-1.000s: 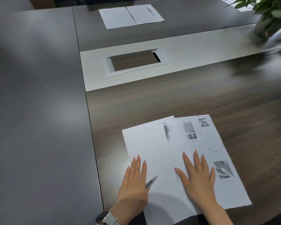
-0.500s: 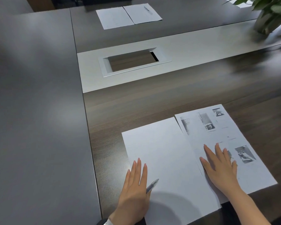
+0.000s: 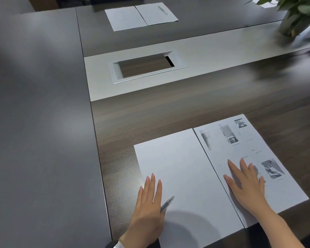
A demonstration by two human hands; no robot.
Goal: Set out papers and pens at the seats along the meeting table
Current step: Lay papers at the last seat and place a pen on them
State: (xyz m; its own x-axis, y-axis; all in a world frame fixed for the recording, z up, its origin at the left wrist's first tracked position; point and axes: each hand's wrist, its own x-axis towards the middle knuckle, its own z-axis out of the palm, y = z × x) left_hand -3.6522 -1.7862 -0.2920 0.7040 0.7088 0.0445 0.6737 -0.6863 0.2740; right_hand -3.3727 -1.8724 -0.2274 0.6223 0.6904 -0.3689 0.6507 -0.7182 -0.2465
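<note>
I have both hands flat on two sheets lying side by side at the near edge of the dark wood-grain counter (image 3: 168, 108). My left hand (image 3: 147, 206) presses the lower left corner of the blank white sheet (image 3: 186, 176), fingers straight and spread apart, with a clear-barrelled pen (image 3: 166, 204) pinned under it; the pen's tip end pokes out to the right, lying on the paper. My right hand (image 3: 245, 185) lies palm down, grip open, on the printed sheet with grey photos (image 3: 240, 145), which sits just right of the blank one, their long edges touching or nearly so. Across the counter, beyond the pale strip with a rectangular cable hatch (image 3: 145, 67), another pair of white sheets (image 3: 141, 16) lies with a pen (image 3: 162, 9) on the right one. A potted green plant (image 3: 297, 13) stands at far right.
</note>
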